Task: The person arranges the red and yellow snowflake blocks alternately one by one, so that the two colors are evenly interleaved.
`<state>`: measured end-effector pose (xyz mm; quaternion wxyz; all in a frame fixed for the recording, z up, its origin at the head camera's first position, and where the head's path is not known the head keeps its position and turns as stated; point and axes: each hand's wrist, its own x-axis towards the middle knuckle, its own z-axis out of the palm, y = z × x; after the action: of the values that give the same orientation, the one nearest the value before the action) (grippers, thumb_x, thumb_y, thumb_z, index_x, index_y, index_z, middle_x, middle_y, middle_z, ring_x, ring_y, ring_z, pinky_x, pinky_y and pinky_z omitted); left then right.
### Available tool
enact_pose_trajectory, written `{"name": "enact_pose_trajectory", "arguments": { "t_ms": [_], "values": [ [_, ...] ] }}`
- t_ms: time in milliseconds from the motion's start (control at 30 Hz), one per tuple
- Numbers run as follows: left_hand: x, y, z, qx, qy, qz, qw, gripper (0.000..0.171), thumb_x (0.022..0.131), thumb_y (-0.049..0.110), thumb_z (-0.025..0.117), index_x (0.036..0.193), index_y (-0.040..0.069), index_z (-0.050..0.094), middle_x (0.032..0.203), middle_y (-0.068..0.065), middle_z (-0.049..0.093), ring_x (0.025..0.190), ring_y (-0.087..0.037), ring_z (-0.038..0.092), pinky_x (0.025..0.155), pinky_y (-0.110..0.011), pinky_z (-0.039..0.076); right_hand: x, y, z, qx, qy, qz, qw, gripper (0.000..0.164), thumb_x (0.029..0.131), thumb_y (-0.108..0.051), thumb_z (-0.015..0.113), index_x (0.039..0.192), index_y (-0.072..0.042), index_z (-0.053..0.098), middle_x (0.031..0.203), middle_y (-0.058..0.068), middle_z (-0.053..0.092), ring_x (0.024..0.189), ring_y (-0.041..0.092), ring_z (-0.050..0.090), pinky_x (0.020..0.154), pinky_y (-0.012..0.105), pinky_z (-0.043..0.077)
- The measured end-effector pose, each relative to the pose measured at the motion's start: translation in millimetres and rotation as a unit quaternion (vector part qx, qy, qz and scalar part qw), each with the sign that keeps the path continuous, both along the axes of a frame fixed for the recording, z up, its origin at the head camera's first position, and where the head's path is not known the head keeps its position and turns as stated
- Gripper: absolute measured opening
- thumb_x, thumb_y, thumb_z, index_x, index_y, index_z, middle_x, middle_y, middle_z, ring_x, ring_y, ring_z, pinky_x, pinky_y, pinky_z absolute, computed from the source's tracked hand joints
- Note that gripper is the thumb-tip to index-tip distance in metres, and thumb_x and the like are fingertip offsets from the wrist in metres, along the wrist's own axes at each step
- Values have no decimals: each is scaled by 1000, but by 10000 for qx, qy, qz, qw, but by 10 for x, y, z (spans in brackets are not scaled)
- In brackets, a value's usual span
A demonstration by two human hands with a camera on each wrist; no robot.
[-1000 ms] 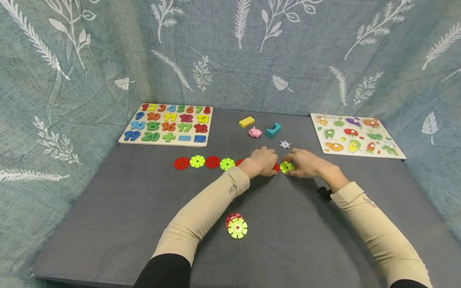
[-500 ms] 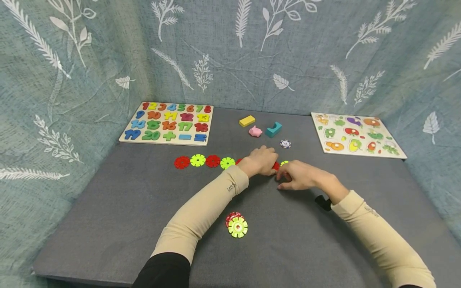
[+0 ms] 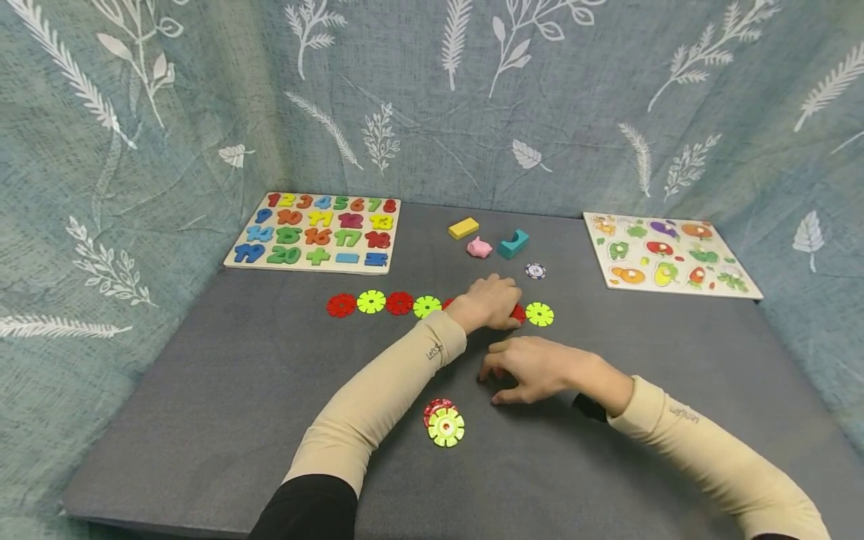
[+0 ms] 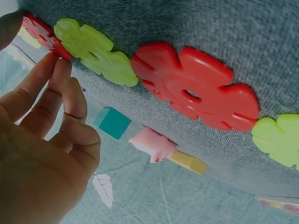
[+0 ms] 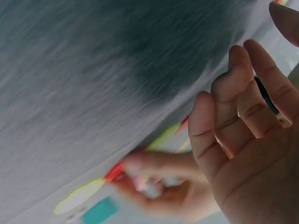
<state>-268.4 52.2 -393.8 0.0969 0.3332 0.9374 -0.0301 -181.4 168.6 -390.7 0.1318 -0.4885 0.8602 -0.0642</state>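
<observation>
A row of red and yellow-green notched plastic discs lies across the table, starting with a red disc [image 3: 341, 305] at left and finishing with a yellow-green disc [image 3: 539, 314] at right. My left hand [image 3: 496, 302] covers part of this row and pinches a red disc [image 4: 42, 33] near its right end, thumb at one edge and fingertips at the other. Lower down, my right hand [image 3: 536, 367] hovers over the cloth with loosely bent fingers and nothing in it. Left of it, a yellow-green disc [image 3: 446, 428] overlaps a red one [image 3: 437, 407].
At the back left is a number puzzle board [image 3: 312, 234], at the back right a vegetable puzzle board [image 3: 671, 255]. Between them sit a yellow block [image 3: 463, 228], a pink pig [image 3: 479, 247], a teal block [image 3: 514, 244] and a poker chip [image 3: 535, 271].
My right hand has left the yellow-green disc at the row's right end and moved toward me and leftward, near the overlapping discs. My left hand has stayed in place.
</observation>
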Motion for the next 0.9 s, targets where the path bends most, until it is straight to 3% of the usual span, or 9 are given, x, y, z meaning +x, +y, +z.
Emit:
{"name": "enact_pose_trajectory", "arguments": {
  "t_ms": [200,400,667,900],
  "values": [
    [15,-5,1,34,4,-28,10000,47,92,47,60,125,15,60,125,-2,58,111,-23,53,95,-41,47,199,-232,17,168,386,544,9976,41,86,-43,69,119,-21,62,103,-5,56,79,4,52,73,24,49],
    [20,-11,4,87,-34,-38,9999,45,92,46,60,124,15,60,121,-1,58,107,-22,52,92,-39,46,342,-450,-4,370,810,1100,9899,51,87,-51,65,129,-23,57,110,-5,54,74,5,51,67,24,48],
    [25,-21,7,71,-23,-56,10000,47,93,47,59,126,14,59,122,-1,58,106,-21,52,91,-38,46,387,-546,-22,615,942,1210,9863,48,84,-51,68,126,-29,59,113,-7,54,70,4,53,61,19,44],
    [12,-14,-3,74,-2,-43,10000,47,92,47,59,126,15,59,121,-1,58,104,-20,51,90,-37,46,380,-523,3,627,927,1263,9857,45,81,-47,74,120,-28,62,116,-5,54,74,4,55,66,21,49]
  ]
}}
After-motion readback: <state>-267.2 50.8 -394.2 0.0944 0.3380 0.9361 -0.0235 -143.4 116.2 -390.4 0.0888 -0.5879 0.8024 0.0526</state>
